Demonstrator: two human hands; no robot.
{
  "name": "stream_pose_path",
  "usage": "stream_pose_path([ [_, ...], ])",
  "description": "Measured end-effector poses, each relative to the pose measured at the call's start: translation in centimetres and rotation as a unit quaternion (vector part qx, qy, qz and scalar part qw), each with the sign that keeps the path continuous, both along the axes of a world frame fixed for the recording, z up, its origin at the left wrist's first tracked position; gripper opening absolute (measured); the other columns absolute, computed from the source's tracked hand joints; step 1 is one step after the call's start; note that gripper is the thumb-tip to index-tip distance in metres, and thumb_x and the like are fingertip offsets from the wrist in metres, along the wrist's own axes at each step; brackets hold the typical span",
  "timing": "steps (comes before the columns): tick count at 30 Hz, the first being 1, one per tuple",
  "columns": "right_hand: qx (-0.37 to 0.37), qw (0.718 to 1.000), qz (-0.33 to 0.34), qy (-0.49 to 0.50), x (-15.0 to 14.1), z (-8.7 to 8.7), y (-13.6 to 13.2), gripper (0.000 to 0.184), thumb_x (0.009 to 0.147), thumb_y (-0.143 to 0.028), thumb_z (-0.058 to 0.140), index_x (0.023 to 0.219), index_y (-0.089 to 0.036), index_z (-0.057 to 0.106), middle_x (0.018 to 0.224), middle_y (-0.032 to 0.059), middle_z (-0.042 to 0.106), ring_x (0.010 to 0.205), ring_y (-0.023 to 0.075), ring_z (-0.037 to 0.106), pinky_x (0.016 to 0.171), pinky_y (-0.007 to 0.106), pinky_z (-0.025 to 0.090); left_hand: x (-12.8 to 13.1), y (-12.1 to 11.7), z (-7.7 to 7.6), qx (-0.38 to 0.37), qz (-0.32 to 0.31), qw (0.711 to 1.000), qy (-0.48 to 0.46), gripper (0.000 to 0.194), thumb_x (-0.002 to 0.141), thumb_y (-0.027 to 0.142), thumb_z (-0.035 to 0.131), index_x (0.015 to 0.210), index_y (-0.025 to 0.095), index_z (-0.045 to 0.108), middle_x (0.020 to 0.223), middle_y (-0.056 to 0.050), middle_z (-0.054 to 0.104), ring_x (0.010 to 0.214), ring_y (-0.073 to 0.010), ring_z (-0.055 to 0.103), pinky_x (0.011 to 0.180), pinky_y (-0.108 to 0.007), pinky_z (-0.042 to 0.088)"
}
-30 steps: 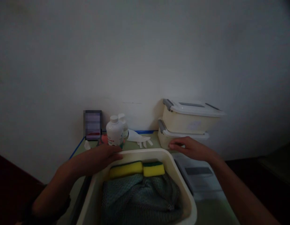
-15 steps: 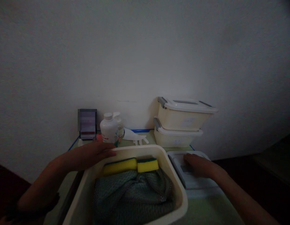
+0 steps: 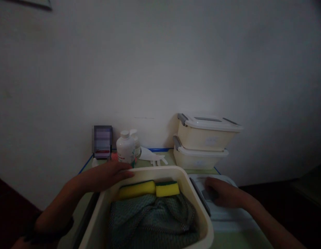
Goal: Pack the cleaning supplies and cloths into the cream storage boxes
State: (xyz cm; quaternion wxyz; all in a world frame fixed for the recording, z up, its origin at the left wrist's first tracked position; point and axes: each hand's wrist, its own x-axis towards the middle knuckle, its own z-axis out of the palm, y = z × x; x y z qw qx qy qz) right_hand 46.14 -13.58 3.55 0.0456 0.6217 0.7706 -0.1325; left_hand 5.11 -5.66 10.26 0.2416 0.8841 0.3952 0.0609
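A cream plastic storage box (image 3: 208, 224) without its lid stands in front of me. Inside lie two yellow sponges (image 3: 167, 189) with green scouring sides, and a dark grey-green checked cloth (image 3: 155, 219). My left hand (image 3: 110, 175) lies over the box's far left corner, fingers stretched out along the rim and apart. To the right of the box, a pale grey-white lid (image 3: 225, 218) with grey clips rests on the table. My right hand (image 3: 222, 193) is closed at the lid's middle, its curled fingers at the grey handle; the fingertips are partly hidden.
Two lidded boxes (image 3: 202, 136) are stacked at the back right against the wall. White bottles (image 3: 125, 147), a white glove (image 3: 152, 155) and a propped-up phone or tablet (image 3: 103, 141) stand or lie along the back. Blue tape (image 3: 160, 150) edges the green tabletop (image 3: 235, 240).
The whole view has shifted, so everything appears slightly lower and to the right. Both hands keep about the same places on the box rim and the lid.
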Motion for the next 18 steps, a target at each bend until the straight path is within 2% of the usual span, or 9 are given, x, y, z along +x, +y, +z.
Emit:
stream_pose_path([
  [5,0.029,0.998,-0.014,0.058,-0.3,-0.6,-0.1,0.022,0.059,-0.009,0.048,0.079,-0.020,0.047,0.085,0.0044,0.059,0.079,0.0182,0.054,0.070,0.028,0.041,0.2,-0.2,0.0,-0.053,0.020,0.998,-0.020,0.042,0.090,0.050,0.034,0.086,0.017,0.060,0.090,-0.005,0.065,0.087,-0.0207,0.060,0.081,-0.031,0.043],
  [9,0.045,0.993,-0.021,0.103,0.6,-0.3,0.1,0.022,0.060,-0.011,0.048,0.079,-0.021,0.047,0.084,0.0039,0.059,0.077,0.0194,0.054,0.070,0.030,0.042,0.2,-0.3,-0.1,-0.042,0.031,0.998,-0.023,0.042,0.089,0.052,0.035,0.084,0.017,0.059,0.089,-0.005,0.065,0.085,-0.0204,0.059,0.078,-0.030,0.043],
  [11,0.051,0.991,-0.019,0.123,1.4,0.7,0.1,0.019,0.062,-0.014,0.047,0.079,-0.021,0.048,0.082,0.0038,0.058,0.076,0.0201,0.054,0.070,0.031,0.043,0.2,-0.3,-0.1,-0.042,0.021,0.999,-0.023,0.042,0.089,0.051,0.035,0.081,0.017,0.059,0.085,-0.004,0.064,0.083,-0.0201,0.059,0.075,-0.029,0.043],
  [14,0.049,0.981,-0.017,0.188,2.1,3.5,-0.1,0.013,0.067,-0.023,0.047,0.079,-0.021,0.050,0.079,0.0045,0.056,0.076,0.0215,0.054,0.071,0.033,0.044,0.2,-0.3,0.0,-0.046,0.014,0.998,-0.027,0.042,0.089,0.050,0.035,0.082,0.017,0.059,0.082,-0.004,0.064,0.082,-0.0201,0.059,0.074,-0.028,0.042],
  [18,0.039,0.960,-0.003,0.276,1.0,7.2,-0.2,0.013,0.068,-0.026,0.051,0.080,-0.021,0.051,0.078,0.0039,0.053,0.077,0.0222,0.052,0.070,0.034,0.045,0.2,-0.3,0.1,-0.046,0.027,0.998,-0.025,0.042,0.088,0.051,0.036,0.081,0.016,0.059,0.079,-0.004,0.062,0.081,-0.0207,0.059,0.072,-0.028,0.042],
])
